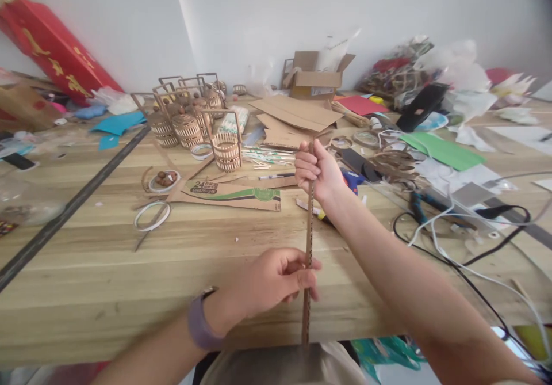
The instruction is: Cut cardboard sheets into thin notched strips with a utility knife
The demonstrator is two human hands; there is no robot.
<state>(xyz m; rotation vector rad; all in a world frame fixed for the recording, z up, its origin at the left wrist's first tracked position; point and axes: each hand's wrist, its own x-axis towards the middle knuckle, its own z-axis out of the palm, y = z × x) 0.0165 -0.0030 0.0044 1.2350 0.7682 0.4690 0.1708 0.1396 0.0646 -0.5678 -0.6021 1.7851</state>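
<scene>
A long narrow cardboard strip stands nearly upright before me, its corrugated edge facing my view. My right hand is closed around its upper end. Lower down, my left hand pinches the strip between thumb and fingers; a purple band circles that wrist. Behind the strip, a utility knife lies on the wooden table, partly covered by my right arm. A printed cardboard piece with a green stripe rests to the left of the strip.
Small wooden-stick baskets with handles cluster at the back left. White tape rings lie left. Flat cardboard sheets and an open box are at the back. Cables tangle at right, near green paper.
</scene>
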